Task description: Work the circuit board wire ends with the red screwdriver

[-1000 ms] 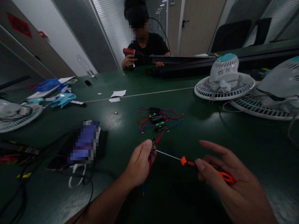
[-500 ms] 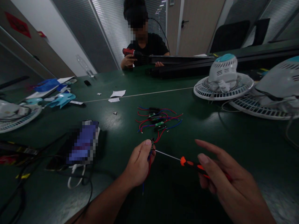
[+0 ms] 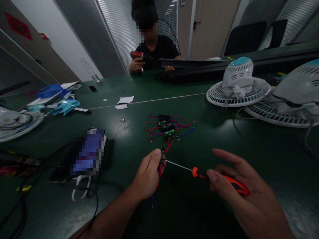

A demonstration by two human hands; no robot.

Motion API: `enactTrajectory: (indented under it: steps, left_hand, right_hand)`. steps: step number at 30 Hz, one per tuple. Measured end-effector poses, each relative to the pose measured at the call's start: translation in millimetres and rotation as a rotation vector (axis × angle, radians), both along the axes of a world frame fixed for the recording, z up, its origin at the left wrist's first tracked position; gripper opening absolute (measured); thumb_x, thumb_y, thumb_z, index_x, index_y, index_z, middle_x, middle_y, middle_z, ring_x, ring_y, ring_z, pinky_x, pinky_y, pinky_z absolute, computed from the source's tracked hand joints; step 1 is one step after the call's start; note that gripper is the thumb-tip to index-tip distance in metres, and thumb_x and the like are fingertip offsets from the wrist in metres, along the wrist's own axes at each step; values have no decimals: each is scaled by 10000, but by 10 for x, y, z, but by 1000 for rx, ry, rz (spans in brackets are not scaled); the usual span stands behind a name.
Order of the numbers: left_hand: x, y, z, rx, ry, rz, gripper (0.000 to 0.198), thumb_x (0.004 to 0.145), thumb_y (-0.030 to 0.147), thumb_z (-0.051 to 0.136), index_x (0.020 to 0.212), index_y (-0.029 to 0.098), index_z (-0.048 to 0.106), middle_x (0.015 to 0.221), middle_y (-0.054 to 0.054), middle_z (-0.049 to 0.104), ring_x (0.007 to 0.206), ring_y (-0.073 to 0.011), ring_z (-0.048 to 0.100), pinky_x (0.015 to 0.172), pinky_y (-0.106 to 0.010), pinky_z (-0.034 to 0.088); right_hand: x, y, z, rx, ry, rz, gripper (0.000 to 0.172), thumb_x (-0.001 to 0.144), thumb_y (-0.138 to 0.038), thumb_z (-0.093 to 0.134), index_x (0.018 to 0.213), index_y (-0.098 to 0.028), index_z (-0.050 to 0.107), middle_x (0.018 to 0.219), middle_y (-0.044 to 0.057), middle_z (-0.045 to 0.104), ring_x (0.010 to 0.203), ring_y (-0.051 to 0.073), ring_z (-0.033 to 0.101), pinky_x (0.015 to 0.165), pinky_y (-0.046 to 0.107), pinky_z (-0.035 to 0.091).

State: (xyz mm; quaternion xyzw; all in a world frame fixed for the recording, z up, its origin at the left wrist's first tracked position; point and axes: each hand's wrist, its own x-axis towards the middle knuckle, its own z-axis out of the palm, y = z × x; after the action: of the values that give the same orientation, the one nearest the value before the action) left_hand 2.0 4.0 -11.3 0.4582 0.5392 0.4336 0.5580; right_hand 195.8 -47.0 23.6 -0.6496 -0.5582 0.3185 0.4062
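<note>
Pinched in my left hand (image 3: 148,174) is a small circuit board (image 3: 162,153) with red and blue wires, mostly covered by the fingers. My right hand (image 3: 245,191) grips an orange and black screwdriver (image 3: 199,173) by its handle, thumb on top and index finger stretched away from it. The thin metal shaft points left, and its tip meets the board at my left fingertips; whether it sits in a screw cannot be made out. Just beyond my left hand lie several similar boards (image 3: 169,132) with red and blue wires, in a loose row on the green table (image 3: 129,136).
A phone (image 3: 88,152) with a white cable lies at left. White fan parts (image 3: 238,91) stand at right. Paper scraps (image 3: 126,99) and blue plastic pieces (image 3: 66,106) lie farther back. Across the table a person (image 3: 159,46) holds a red drill (image 3: 137,55) against long black bars.
My right thumb and fingers have shifted and turned around the screwdriver handle, so more of its orange back end shows. The left hand and board look still.
</note>
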Motion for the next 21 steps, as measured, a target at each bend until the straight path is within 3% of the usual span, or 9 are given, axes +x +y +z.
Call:
enactTrajectory:
  steps: [5, 10, 17, 21]
  left_hand:
    - [11, -6, 40, -16, -21, 19, 394, 801, 520, 504, 661, 159, 577, 594, 21, 506, 540, -93, 459, 527, -194, 385]
    - [11, -6, 36, -12, 3, 19, 405, 814, 522, 481, 663, 158, 572, 580, 26, 488, 526, -93, 435, 516, -196, 367]
    - [11, -10, 40, -19, -5, 17, 398, 813, 521, 483, 670, 163, 577, 585, 26, 499, 518, -94, 434, 505, -199, 354]
    - [7, -13, 53, -4, 14, 0, 394, 822, 510, 479, 662, 162, 575, 580, 27, 492, 517, -93, 430, 512, -199, 357]
  right_hand:
    - [11, -19, -5, -56, 84, -14, 481, 841, -527, 455, 1190, -205, 534, 535, -16, 634, 471, 158, 598, 417, 235, 487]
    - [22, -27, -3, -162, 77, -46, 504, 875, -535, 381, 1220, -214, 558, 401, -37, 564, 358, 154, 527, 326, 232, 422]
    - [26, -27, -8, -29, -20, 17, 428, 853, -429, 485, 1206, -192, 529, 455, -43, 578, 404, 155, 557, 373, 247, 432]
    - [16, -24, 18, -41, -2, -11, 432, 839, -432, 498, 1192, -183, 519, 471, -40, 600, 408, 158, 573, 382, 250, 447]
